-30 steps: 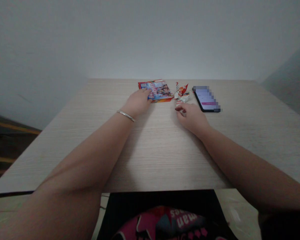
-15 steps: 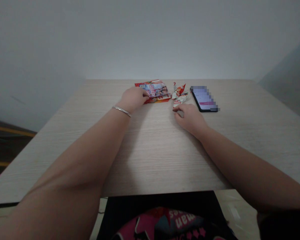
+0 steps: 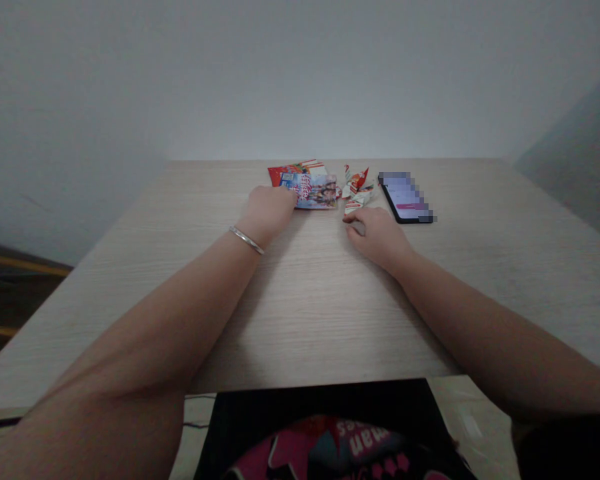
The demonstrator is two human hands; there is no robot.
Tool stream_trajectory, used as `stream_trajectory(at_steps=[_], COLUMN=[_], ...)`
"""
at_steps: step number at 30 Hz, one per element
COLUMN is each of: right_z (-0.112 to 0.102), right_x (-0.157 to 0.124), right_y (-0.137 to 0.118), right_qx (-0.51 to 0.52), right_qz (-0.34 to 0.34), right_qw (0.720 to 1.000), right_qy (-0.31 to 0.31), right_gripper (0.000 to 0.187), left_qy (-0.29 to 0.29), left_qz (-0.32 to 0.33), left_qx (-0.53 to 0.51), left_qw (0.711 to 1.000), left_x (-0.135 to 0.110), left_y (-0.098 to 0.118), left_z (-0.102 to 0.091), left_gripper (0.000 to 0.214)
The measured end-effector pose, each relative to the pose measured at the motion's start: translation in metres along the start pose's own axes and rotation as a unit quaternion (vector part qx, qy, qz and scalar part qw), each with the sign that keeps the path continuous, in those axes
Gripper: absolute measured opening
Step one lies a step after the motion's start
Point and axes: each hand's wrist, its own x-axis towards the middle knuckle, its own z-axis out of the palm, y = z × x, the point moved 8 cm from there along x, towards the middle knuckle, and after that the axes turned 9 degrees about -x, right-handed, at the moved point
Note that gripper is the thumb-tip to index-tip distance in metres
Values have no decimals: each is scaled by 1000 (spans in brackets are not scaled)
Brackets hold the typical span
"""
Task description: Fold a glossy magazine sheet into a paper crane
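Note:
My left hand point(image 3: 269, 210), with a silver bangle on the wrist, is closed on the left near corner of a colourful printed leaflet point(image 3: 317, 192). Its fingertips are partly hidden behind the hand. Under and behind that leaflet lie red printed sheets point(image 3: 277, 175). To the right is a small heap of folded printed paper pieces point(image 3: 359, 189), white, red and striped. My right hand point(image 3: 377, 233) rests on the table just in front of this heap, fingers loosely curled, with a gap between thumb and forefinger. The forefinger is at the heap's near edge, and nothing shows in the hand.
A black phone point(image 3: 406, 198) with a lit, blurred screen lies right of the paper pieces. The pale wood-grain table point(image 3: 300, 293) meets a grey-white wall point(image 3: 300, 80) at its far edge. Dark slats with yellow edges point(image 3: 20, 263) show at the lower left.
The top leaflet has slid toward me, pulled by my left hand, uncovering more of the red sheets behind it. My right hand has stayed nearly still.

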Motion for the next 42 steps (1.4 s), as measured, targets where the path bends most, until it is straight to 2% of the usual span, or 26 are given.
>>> stream_trajectory(at_steps=[3,8,12,15,18,23,26,29,33,37,39,42], right_z=[0,2,6,8,7,1,-2,-6,-7,-7,-12,-23], right_x=[-1,1,4,6,6,2,-3,-7,-11,-12,-13,-17], right_y=[-1,-1,6,8,9,8,1,-6,-12,-16,-18,-27], right_qx=[-16,-23,-13,-6,10,34,41,51,68,113,135,133], right_qz=[-1,2,17,10,-1,8,-3,-32,-63,-78,-96,-161], right_qw=[1000,1000,1000,1000,1000,999,999,998,996,990,985,971], right_qy=[1,12,12,14,17,10,-1,-1,9,24,57,112], right_gripper=[38,46,44,45,43,40,37,39,43,35,29,20], left_qy=[-6,-17,-19,-25,-30,-44,-32,-6,61,116,107,58], left_qz=[16,53,90,141,133,164,138,102,73,79,101,134], left_qx=[84,144,136,95,46,-80,-123,-166,-213,-241,-250,-240], left_qw=[996,988,986,985,990,982,982,981,972,960,957,960], left_x=[-18,-54,-78,-90,-92,-85,-82,-82,-86,-90,-90,-90], left_y=[3,10,12,12,0,-10,-18,-23,-25,-26,-23,-17], left_z=[-4,-8,-6,-2,-1,-7,-11,-13,-21,-28,-26,-17], left_gripper=[38,35,35,37,35,31,28,28,27,27,26,25])
